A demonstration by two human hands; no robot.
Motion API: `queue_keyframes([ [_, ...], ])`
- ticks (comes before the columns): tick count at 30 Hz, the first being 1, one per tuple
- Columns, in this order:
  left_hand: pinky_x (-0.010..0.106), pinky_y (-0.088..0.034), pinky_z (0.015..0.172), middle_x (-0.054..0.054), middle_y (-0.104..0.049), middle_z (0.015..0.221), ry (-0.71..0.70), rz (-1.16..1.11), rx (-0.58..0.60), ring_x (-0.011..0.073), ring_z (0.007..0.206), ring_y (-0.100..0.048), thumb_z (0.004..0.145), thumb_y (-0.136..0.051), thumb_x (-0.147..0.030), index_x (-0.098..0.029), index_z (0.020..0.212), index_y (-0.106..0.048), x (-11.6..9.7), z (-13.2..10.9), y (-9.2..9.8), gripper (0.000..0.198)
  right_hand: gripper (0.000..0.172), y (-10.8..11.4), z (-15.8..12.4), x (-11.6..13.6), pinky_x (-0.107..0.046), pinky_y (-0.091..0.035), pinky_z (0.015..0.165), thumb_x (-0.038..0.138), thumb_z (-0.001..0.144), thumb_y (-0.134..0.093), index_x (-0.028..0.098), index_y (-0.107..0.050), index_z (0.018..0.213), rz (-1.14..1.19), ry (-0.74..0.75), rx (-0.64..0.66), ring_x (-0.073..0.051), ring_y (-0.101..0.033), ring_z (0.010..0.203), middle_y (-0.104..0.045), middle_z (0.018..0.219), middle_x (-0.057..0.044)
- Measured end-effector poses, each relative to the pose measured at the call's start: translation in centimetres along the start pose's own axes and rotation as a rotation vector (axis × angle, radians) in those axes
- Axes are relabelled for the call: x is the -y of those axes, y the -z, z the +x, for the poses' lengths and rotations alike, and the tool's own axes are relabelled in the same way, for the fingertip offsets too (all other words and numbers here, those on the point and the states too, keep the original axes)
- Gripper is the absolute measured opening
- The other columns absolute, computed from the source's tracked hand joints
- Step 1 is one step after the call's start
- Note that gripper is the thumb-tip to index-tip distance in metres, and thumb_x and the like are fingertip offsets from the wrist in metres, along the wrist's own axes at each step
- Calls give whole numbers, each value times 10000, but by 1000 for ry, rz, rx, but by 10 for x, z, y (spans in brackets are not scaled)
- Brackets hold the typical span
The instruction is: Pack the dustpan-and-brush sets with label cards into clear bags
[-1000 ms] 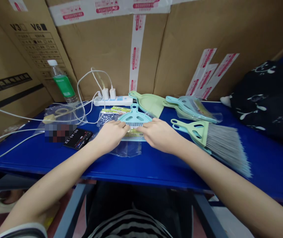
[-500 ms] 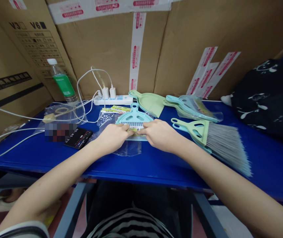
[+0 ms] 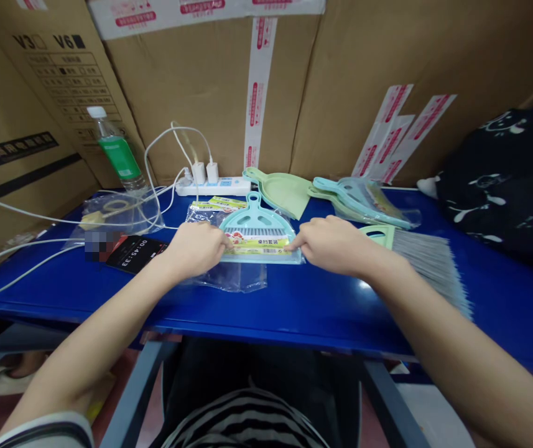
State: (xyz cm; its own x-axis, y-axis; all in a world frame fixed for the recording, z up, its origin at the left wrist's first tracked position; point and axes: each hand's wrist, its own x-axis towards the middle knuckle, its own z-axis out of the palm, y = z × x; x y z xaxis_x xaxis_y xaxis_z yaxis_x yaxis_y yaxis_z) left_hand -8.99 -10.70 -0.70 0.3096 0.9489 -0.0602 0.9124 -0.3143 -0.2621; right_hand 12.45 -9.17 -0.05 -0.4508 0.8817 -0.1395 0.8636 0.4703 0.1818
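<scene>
Yellow label (image 3: 257, 246) between both hands' fingers (image 3: 294, 244)

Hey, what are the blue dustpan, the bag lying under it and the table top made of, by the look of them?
Dustpan: likely moulded plastic, pastel blue, matte, with cut-out slots and a handle loop.
Bag: thin clear plastic film, glossy and crinkled.
Table top: probably painted metal, smooth blue with soft glare; hard to be sure.
</scene>
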Motion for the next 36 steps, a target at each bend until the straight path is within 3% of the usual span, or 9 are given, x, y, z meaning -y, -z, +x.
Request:
queue_keyframes([
  [4,314,-454,667,69,-741,900,110,42,58,234,817,-673,845,-377,-203,-284,989,-748,4,-2,5,406,417,1,-2,-4,-310,-435,712,77,780,-455,269,-766,981,10,-57,6,-216,-657,857,-746,965,-65],
  [9,311,-443,628,87,-738,850,102,44,17,229,746,-665,828,-362,-208,-240,942,-757,4,-2,4,412,417,-2,-1,-6,-284,-402,580,75,733,-464,268,-775,932,67,-61,-28,-210,-651,756,-751,900,-58],
  [14,301,-443,607,71,-729,775,79,10,-23,216,702,-653,810,-376,-211,-264,891,-761,7,-1,1,396,401,-4,1,-8,-283,-375,550,84,705,-468,273,-778,873,122,-45,-70,-210,-636,731,-744,873,-58],
  [20,306,-459,649,40,-737,964,27,-58,-54,215,807,-668,812,-359,-152,-260,892,-732,9,1,-2,396,347,-1,7,-10,-282,-373,584,114,787,-438,258,-746,858,193,-62,-84,-208,-623,813,-687,1003,-64],
  [23,304,-454,628,55,-732,894,20,-12,-57,217,771,-670,856,-330,-179,-224,880,-698,6,2,-3,371,258,-7,11,-11,-279,-371,561,216,866,-430,203,-672,955,226,-61,-123,-203,-619,763,-674,941,-80],
  [28,318,-455,599,98,-704,752,56,95,-27,242,702,-676,924,-268,-237,-140,1077,-593,2,2,-4,372,402,-17,18,-8,-288,-437,545,439,896,-469,130,-495,1152,501,-94,-67,-181,-607,613,-649,755,-59],
  [32,336,-461,605,119,-690,723,79,100,-1,274,706,-683,923,-264,-229,-86,1137,-527,0,1,-1,367,530,-18,23,-11,-298,-513,512,374,863,-555,124,-359,1286,862,-123,5,-150,-605,512,-641,816,-57],
  [36,319,-456,591,96,-673,669,58,92,5,256,667,-676,917,-266,-230,-97,1117,-523,-1,1,0,351,650,-19,29,-17,-302,-575,551,293,824,-612,153,-281,1366,1262,-143,-99,-147,-630,556,-637,890,-59],
])
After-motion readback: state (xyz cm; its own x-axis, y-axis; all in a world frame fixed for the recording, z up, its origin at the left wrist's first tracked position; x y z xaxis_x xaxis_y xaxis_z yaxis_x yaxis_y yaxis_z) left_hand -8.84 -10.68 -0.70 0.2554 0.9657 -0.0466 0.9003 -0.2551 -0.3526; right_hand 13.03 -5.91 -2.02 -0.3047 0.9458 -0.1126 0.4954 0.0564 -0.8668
